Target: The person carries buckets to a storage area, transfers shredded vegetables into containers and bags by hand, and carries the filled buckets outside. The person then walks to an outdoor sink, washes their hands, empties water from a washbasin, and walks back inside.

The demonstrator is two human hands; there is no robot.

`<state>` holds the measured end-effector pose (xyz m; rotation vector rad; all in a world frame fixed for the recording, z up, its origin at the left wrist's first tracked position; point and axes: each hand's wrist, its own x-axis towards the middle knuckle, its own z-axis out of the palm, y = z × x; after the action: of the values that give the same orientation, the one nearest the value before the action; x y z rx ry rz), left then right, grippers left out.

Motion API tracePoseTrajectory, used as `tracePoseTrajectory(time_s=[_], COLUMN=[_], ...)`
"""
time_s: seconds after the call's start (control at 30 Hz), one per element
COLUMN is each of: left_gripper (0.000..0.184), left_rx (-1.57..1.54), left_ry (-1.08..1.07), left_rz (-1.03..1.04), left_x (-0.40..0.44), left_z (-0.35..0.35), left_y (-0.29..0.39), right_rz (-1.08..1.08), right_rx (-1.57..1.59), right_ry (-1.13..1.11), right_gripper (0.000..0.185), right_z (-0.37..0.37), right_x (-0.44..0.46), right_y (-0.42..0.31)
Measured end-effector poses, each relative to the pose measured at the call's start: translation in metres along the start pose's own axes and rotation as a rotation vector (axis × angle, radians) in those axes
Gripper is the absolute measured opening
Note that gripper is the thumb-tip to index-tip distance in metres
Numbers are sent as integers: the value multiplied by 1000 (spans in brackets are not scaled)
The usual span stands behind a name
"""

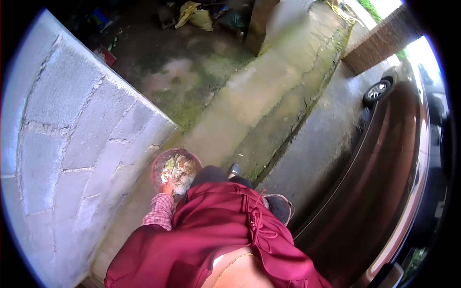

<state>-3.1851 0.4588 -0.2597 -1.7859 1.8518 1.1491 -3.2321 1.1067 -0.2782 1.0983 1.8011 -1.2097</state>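
Observation:
A reddish bucket (157, 168) hangs low beside my left leg, filled with mixed white, yellow-green and orange scraps. My left hand (166, 186) is at its near side, with the fingers closed on the bucket, seemingly at its handle; the fingertips are small and partly hidden. A checked pink sleeve covers that forearm. On the other side, a second, dark bucket (279, 209) with a thin rim or handle shows beside my right hip, partly covered by the dark red garment. My right hand is hidden behind the garment.
A pale block wall (72, 139) rises close on the left. Wet, mossy concrete (249, 105) stretches ahead, with a raised edge along its right. A brown car (379, 158) stands on the right near a brick pillar (379, 45). Yellow sacks (198, 18) lie in the dark area ahead.

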Motion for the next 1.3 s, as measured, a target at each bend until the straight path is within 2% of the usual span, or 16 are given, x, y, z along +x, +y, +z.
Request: tracePoseTrajectory(time_s=[0.03, 0.07, 0.1, 0.13, 0.17, 0.2, 0.27, 0.4, 0.43, 0.53, 0.77, 1.0, 1.1, 1.13, 1.23, 1.3], left_gripper=[67, 69, 70, 72, 73, 76, 75, 72, 72, 70, 66, 63, 62, 62, 59, 60], left_rx=[-26, -16, -26, -34, -45, -20, -39, -132, -162, -251, -435, -591, -588, -537, -808, -878], left_ry=[-13, -9, -19, -31, -42, -150, -197, -183, -176, -151, -93, 40, 171, 435, 209, 204], left_rz=[-26, -60, -22, 16, 53, -114, -163, -178, -189, -246, -385, -447, -465, -238, -509, -571], left_x=[-5, 2, 3, 1, -1, -7, -2, 29, 42, 72, 110, 144, 235, 291, 322, 340], left_z=[8, 21, 29, 36, 44, 46, 59, 83, 92, 109, 112, 87, 112, 154, 90, 66], left_y=[13, 17, 33, 49, 68, 95, 132, 188, 199, 243, 349, 454, 439, 402, 461, 501], right_rz=[-27, -1, 26, 91, 45, -4, -96, 16, -60, -289, -310, -546, -758, -795, -909, -938], right_rx=[-86, -18, 51, 275, 235, 193, 155, 233, 188, -256, -369, -588, -786, -845, -1015, -1079], right_ry=[1, -13, -29, -46, -58, -75, -31, -26, -62, 55, -45, -125, -195, -236, -362, -417], right_gripper=[37, 38, 38, 40, 39, 39, 39, 35, 36, 39, 40, 41, 42, 42, 43, 44], right_z=[-8, -12, -10, -5, -3, -2, 6, 12, 9, -8, 119, 221, 265, 283, 332, 383], right_x=[15, 23, 26, 15, 17, 21, 18, 66, 81, 187, 216, 245, 268, 277, 313, 324], right_y=[-19, -45, -76, -113, -144, -175, -235, -327, -345, -389, -673, -842, -897, -918, -982, -1028])
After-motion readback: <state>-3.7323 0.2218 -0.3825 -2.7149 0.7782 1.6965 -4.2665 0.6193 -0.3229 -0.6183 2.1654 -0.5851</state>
